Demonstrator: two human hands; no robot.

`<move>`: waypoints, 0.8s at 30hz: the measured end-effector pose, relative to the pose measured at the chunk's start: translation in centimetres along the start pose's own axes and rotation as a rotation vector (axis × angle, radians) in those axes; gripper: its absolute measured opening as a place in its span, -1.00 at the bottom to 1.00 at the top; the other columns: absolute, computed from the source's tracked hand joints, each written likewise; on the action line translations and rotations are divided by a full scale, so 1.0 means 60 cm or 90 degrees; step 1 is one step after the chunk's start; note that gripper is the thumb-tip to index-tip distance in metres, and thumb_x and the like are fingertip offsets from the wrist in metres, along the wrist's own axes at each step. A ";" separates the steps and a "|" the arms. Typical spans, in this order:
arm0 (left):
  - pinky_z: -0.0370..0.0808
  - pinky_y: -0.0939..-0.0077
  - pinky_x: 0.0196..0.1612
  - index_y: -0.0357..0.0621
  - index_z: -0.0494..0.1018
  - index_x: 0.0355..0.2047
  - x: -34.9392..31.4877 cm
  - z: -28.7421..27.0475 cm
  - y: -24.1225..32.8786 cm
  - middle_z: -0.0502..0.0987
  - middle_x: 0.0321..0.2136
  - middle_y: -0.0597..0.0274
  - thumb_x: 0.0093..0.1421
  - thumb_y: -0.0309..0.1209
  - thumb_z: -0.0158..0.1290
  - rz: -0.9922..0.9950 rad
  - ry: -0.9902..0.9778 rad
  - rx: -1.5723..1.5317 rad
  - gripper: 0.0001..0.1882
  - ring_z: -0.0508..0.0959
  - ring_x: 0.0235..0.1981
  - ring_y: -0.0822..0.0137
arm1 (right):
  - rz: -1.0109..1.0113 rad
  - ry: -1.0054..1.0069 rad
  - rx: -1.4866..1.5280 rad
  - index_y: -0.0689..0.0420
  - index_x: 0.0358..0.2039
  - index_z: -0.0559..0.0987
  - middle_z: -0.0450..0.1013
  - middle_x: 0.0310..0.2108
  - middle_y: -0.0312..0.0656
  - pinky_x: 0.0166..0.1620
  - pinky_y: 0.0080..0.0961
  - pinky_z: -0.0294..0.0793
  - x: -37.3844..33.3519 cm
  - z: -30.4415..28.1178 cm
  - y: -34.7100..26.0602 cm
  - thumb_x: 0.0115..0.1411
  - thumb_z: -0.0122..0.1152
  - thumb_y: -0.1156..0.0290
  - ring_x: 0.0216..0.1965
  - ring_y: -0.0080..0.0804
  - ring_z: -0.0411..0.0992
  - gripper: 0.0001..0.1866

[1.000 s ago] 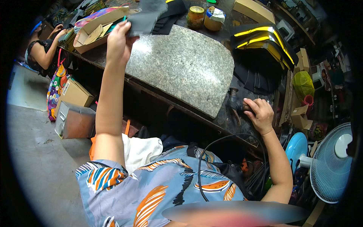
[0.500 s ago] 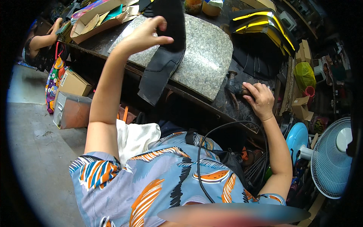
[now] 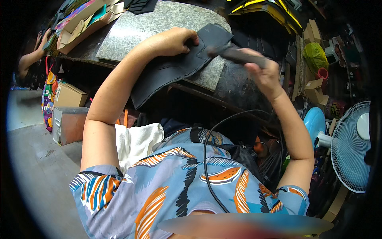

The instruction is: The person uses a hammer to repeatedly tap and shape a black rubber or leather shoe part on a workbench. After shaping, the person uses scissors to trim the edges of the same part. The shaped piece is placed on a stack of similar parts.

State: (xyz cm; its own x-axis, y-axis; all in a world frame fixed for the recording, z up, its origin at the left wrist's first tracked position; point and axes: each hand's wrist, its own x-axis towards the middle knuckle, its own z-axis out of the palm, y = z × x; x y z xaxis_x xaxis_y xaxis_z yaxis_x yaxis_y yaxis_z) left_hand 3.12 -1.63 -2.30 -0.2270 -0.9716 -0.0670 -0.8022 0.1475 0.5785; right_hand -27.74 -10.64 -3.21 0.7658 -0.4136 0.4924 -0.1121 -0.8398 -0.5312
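1. Head view: left hand (image 3: 174, 41) half-curled on black sheet (image 3: 179, 67); cannot tell if pinching;
2. black sheet lies across speckled slab (image 3: 131, 32), overhanging its near edge;
3. right hand (image 3: 266, 72) wrapped round blurred dark hammer (image 3: 243, 57), head end near sheet's right edge.

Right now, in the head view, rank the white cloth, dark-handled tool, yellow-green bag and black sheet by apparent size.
1. Black sheet
2. White cloth
3. Dark-handled tool and yellow-green bag: too alike to rank; tool blurred

Hammer (image 3: 246, 58) blurred; left forearm (image 3: 115, 81) hides part of the black sheet (image 3: 179, 67); yellow-edged stack (image 3: 264, 16), far right, truncated by upper edge.
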 end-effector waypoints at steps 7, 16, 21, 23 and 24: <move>0.44 0.30 0.10 -0.20 0.47 -0.02 -0.013 0.002 0.003 0.58 -0.09 0.03 0.05 -0.58 0.18 0.013 -0.009 0.005 -0.57 0.56 -0.01 0.06 | 0.088 -0.018 -0.374 -0.27 -0.08 0.59 0.59 -0.40 -0.24 -0.42 -0.35 0.55 0.036 -0.021 0.033 0.29 -0.01 -0.11 -0.41 -0.18 0.58 -0.64; 0.43 0.33 0.11 -0.22 0.46 -0.03 -0.008 -0.002 0.000 0.58 -0.09 0.03 0.06 -0.58 0.18 0.013 -0.025 -0.008 -0.59 0.55 0.00 0.09 | 0.346 -0.094 -0.249 -0.35 -0.01 0.53 0.58 -0.45 -0.16 -0.29 -0.22 0.54 0.043 -0.021 0.037 0.28 -0.05 -0.21 -0.32 -0.05 0.57 -0.59; 0.41 0.33 0.13 -0.23 0.46 -0.04 -0.009 -0.004 0.003 0.58 -0.10 0.04 0.05 -0.59 0.17 0.002 -0.031 -0.024 -0.59 0.54 0.02 0.10 | 0.254 0.013 -0.372 -0.28 -0.04 0.58 0.59 -0.38 -0.13 -0.30 -0.19 0.54 0.051 -0.036 0.041 0.29 -0.09 -0.22 -0.28 -0.06 0.57 -0.55; 0.41 0.34 0.13 -0.23 0.46 -0.04 -0.011 -0.001 0.003 0.58 -0.10 0.05 0.05 -0.59 0.17 -0.006 -0.027 -0.031 -0.59 0.53 0.02 0.11 | 0.311 0.020 -0.316 -0.29 -0.04 0.58 0.59 -0.37 -0.11 -0.25 -0.17 0.53 0.045 -0.032 0.044 0.30 -0.10 -0.23 -0.26 -0.04 0.57 -0.54; 0.41 0.33 0.13 -0.22 0.46 -0.04 -0.011 0.001 0.002 0.58 -0.10 0.04 0.05 -0.59 0.16 -0.005 -0.020 -0.029 -0.59 0.54 0.02 0.11 | 0.329 0.002 -0.297 -0.29 -0.03 0.58 0.59 -0.37 -0.10 -0.23 -0.15 0.53 0.041 -0.028 0.044 0.30 -0.11 -0.23 -0.25 -0.03 0.57 -0.54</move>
State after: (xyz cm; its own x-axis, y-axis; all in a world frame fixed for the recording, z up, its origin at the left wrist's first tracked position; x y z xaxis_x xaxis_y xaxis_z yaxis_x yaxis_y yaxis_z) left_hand 3.14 -0.94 -2.22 -0.2389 -0.9662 -0.0970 -0.7782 0.1308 0.6142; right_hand -27.22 -14.49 -2.25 0.5391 -0.8015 0.2588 -0.7228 -0.5980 -0.3463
